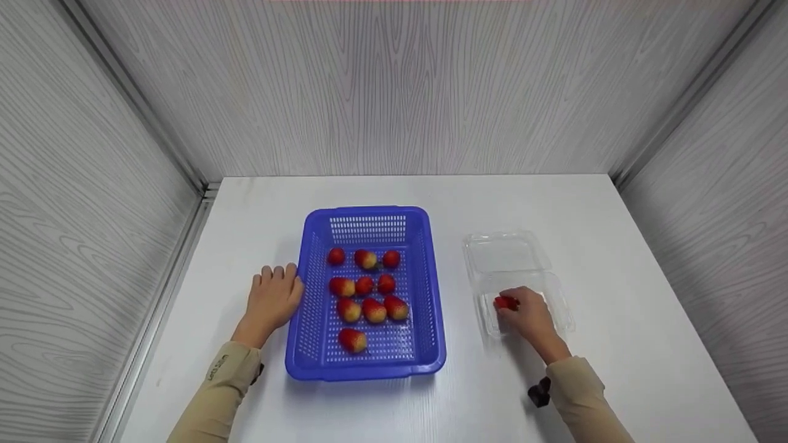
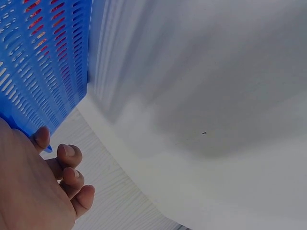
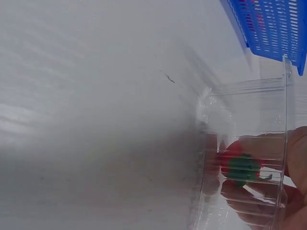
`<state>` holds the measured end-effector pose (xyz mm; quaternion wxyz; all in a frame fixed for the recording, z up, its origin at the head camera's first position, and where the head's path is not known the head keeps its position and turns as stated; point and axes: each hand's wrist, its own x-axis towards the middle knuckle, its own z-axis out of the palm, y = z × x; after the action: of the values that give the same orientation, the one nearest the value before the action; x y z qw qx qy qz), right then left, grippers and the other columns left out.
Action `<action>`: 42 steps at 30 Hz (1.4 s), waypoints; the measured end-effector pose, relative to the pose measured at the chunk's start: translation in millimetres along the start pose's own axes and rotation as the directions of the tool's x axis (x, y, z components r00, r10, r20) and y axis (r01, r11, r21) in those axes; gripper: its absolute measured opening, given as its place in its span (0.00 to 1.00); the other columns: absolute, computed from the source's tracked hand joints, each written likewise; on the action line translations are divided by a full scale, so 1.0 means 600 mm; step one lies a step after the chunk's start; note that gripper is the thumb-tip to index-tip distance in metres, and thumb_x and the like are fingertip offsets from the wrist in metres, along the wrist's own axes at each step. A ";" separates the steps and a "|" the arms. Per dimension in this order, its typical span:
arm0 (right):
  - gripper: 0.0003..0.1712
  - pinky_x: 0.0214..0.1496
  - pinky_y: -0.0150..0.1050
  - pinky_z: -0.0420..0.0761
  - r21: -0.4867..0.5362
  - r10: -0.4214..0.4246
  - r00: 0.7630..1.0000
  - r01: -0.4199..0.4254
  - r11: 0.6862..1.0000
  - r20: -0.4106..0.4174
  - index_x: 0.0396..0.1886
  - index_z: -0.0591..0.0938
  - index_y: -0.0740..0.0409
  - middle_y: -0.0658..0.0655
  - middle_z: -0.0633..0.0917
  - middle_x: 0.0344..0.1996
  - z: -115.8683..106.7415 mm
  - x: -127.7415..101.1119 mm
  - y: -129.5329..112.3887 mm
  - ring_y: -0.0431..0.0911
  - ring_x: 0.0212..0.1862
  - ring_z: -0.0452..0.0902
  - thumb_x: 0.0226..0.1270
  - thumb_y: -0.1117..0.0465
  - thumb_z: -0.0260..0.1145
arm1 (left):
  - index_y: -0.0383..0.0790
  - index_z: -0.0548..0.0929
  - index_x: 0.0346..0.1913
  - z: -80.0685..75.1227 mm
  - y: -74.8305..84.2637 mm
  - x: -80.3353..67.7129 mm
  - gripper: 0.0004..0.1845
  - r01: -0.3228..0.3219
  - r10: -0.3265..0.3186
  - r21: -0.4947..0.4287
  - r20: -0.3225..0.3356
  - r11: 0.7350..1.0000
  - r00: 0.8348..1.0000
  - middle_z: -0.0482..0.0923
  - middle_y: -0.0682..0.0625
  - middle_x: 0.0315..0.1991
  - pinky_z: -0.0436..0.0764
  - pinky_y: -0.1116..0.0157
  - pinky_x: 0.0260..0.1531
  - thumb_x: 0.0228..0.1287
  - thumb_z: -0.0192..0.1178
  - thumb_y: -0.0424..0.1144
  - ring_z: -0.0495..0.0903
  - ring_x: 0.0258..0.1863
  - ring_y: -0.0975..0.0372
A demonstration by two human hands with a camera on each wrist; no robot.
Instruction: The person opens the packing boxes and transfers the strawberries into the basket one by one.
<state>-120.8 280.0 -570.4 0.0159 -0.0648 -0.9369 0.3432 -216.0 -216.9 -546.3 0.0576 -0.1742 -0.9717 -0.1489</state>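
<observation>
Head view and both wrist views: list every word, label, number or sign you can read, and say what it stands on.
Left sleeve: a short line of dark print near the cuff, too small and blurred to read.
Blue basket: no text visible.
Clear plastic clamshell box: no label or print visible.
Strawberry held by the right hand: no marking.
Table and walls: no text.
Nothing legible in either wrist view.

Red strawberry (image 1: 506, 302) inside clear clamshell (image 1: 554, 295)
</observation>
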 end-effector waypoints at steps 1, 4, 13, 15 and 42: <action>0.19 0.52 0.55 0.78 -0.003 -0.006 1.000 0.006 1.000 -0.003 0.51 0.82 0.69 0.67 0.82 0.45 0.001 0.000 0.000 0.59 0.48 0.79 0.60 0.69 0.70 | 0.34 0.67 0.39 0.000 0.000 0.000 0.11 -0.004 0.004 0.001 -0.007 1.000 1.000 0.65 0.41 0.30 0.61 0.51 0.34 0.74 0.42 0.40 0.62 0.32 0.46; 0.18 0.50 0.54 0.79 -0.001 -0.014 1.000 0.014 1.000 -0.004 0.50 0.84 0.69 0.66 0.83 0.44 0.003 0.001 0.001 0.58 0.47 0.79 0.60 0.66 0.71 | 0.34 0.67 0.37 0.001 -0.001 -0.001 0.10 -0.017 0.017 0.001 -0.024 1.000 1.000 0.65 0.40 0.29 0.63 0.50 0.33 0.73 0.43 0.39 0.63 0.31 0.46; 0.23 0.52 0.54 0.78 0.010 0.014 1.000 -0.014 1.000 0.024 0.54 0.81 0.72 0.69 0.83 0.47 0.002 -0.001 -0.005 0.59 0.49 0.79 0.59 0.68 0.72 | 0.32 0.68 0.40 0.001 -0.002 0.000 0.11 -0.024 0.024 -0.036 -0.012 0.999 1.000 0.65 0.40 0.32 0.67 0.50 0.33 0.73 0.43 0.38 0.66 0.33 0.46; 0.25 0.53 0.55 0.78 0.000 0.034 0.999 -0.034 0.999 0.028 0.55 0.80 0.72 0.69 0.82 0.47 0.002 -0.002 -0.006 0.59 0.48 0.78 0.58 0.68 0.72 | 0.32 0.68 0.40 0.002 -0.001 0.000 0.11 -0.025 0.025 -0.034 -0.009 0.999 1.000 0.64 0.40 0.32 0.67 0.50 0.34 0.73 0.43 0.38 0.66 0.33 0.47; 0.24 0.35 0.41 0.82 0.107 -0.294 0.879 0.356 0.928 -0.376 0.49 0.83 0.65 0.59 0.84 0.40 -0.007 0.001 -0.078 0.50 0.34 0.80 0.49 0.72 0.78 | 0.32 0.66 0.42 -0.002 0.000 0.000 0.11 -0.030 0.030 -0.014 -0.002 0.999 1.000 0.62 0.39 0.34 0.63 0.50 0.35 0.74 0.41 0.39 0.62 0.35 0.46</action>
<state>-126.0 247.5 -537.0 0.2472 0.0349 -0.8826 0.3985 -216.0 -217.4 -544.9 0.0594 -0.1889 -0.9679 -0.1551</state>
